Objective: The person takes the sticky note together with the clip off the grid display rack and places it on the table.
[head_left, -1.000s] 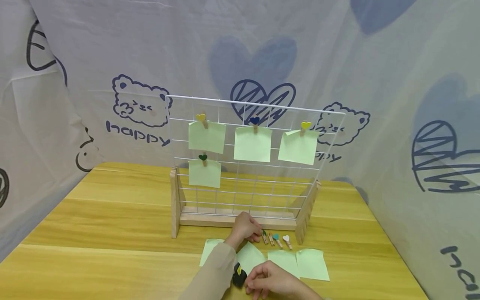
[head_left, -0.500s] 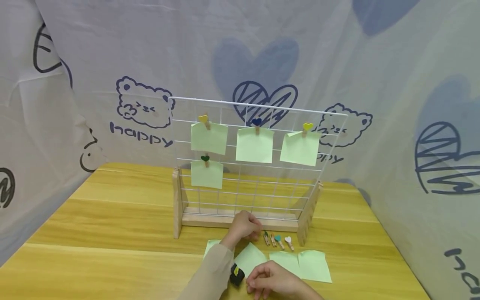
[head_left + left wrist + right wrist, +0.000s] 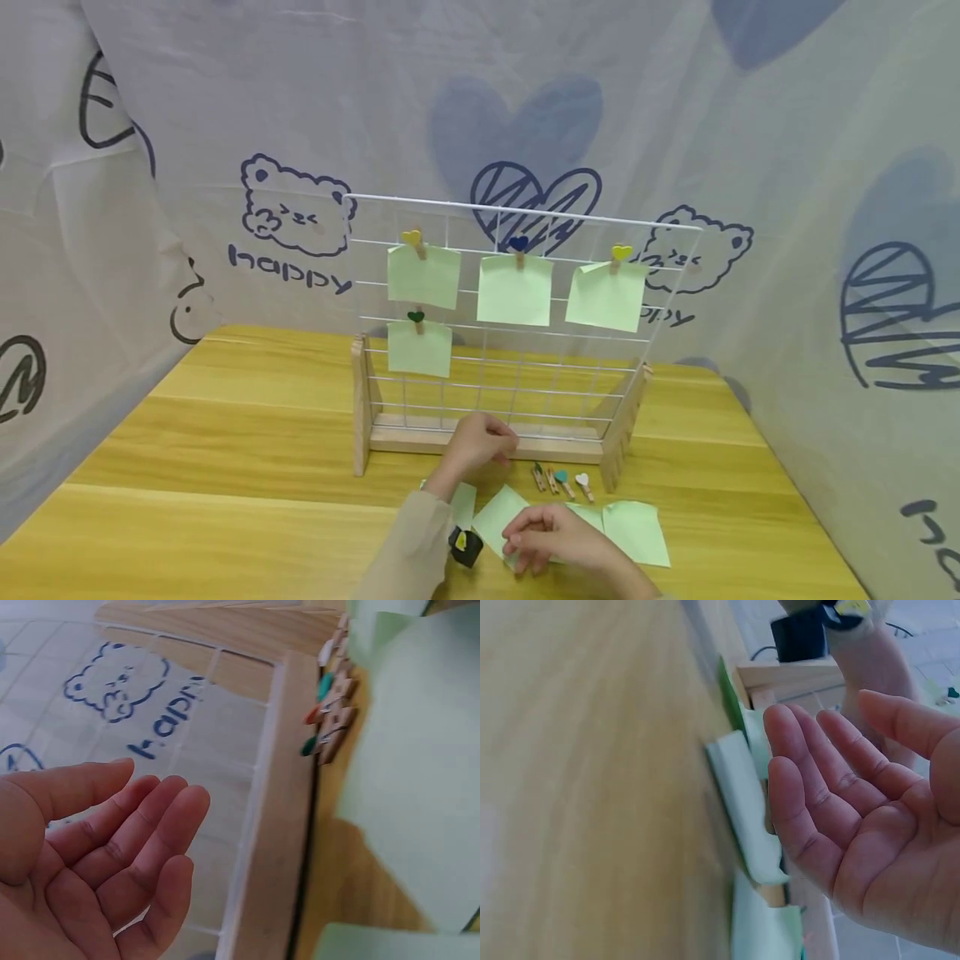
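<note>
My left hand (image 3: 480, 439) hovers in front of the rack's wooden base, fingers loosely bent and holding nothing; the left wrist view shows its bare palm. To its right lie several small wooden clothespins (image 3: 552, 479) with heart tops, among them green, teal and white. Nearer to me, my right hand (image 3: 553, 537) is over the loose green paper notes (image 3: 637, 533), its fingers relaxed and nothing between them. A white wire grid rack (image 3: 517, 364) stands beyond both hands. Clipped to it are several green notes (image 3: 514, 290), three in the upper row and one lower left (image 3: 420, 348).
Wooden feet (image 3: 362, 408) carry the rack at both ends. A black device (image 3: 465, 547) with a yellow mark sits at the left wrist. Around everything is a yellow wood-grain table (image 3: 225, 450), backed by a printed curtain (image 3: 375, 100).
My left hand has drawn back leftward from the clothespins, lifting slightly. My right hand has risen a little over the notes. The view has shifted slightly; the clipped notes keep their places.
</note>
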`<action>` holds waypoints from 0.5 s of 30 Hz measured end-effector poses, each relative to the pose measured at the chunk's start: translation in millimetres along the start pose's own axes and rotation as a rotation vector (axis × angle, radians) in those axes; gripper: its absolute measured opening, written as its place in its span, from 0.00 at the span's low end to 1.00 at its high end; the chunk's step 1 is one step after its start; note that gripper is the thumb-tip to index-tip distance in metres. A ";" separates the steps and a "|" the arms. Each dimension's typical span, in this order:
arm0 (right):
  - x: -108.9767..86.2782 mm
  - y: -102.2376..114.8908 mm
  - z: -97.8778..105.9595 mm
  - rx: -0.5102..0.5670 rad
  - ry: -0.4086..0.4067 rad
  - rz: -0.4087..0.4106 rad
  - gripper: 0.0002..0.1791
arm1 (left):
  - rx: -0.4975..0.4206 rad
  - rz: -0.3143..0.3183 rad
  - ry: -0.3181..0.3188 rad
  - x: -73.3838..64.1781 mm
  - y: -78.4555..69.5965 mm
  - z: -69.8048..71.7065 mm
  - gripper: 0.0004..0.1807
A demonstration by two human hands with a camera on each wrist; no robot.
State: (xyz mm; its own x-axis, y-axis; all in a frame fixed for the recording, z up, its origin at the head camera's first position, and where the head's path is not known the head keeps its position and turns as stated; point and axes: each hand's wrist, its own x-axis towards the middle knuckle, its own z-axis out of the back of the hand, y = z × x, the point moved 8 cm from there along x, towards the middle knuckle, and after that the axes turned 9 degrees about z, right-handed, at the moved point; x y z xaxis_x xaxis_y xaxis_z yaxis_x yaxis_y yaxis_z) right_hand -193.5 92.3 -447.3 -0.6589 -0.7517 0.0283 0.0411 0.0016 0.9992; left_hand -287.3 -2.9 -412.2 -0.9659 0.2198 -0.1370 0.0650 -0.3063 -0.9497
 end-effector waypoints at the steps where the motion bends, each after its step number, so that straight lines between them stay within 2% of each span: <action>1: -0.2 1.9 2.4 -0.004 -0.008 0.005 0.19 | -0.001 -0.002 0.001 -0.9 -1.5 2.1 0.07; 9: 6.0 17.4 19.4 -0.114 -0.060 0.071 0.19 | 0.023 -0.028 -0.062 -9.4 -17.9 24.3 0.09; 15: 11.8 35.1 27.5 -0.147 -0.082 0.092 0.19 | 0.075 -0.069 -0.128 -15.5 -28.5 41.8 0.08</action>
State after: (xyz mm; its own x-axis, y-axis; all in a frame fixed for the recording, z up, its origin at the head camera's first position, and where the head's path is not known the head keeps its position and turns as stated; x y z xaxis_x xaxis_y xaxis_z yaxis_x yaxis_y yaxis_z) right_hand -220.5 101.6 -411.1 -0.7062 -0.6964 0.1278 0.2091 -0.0328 0.9773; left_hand -284.7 -36.2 -371.2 -0.9918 0.1245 -0.0302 -0.0173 -0.3639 -0.9313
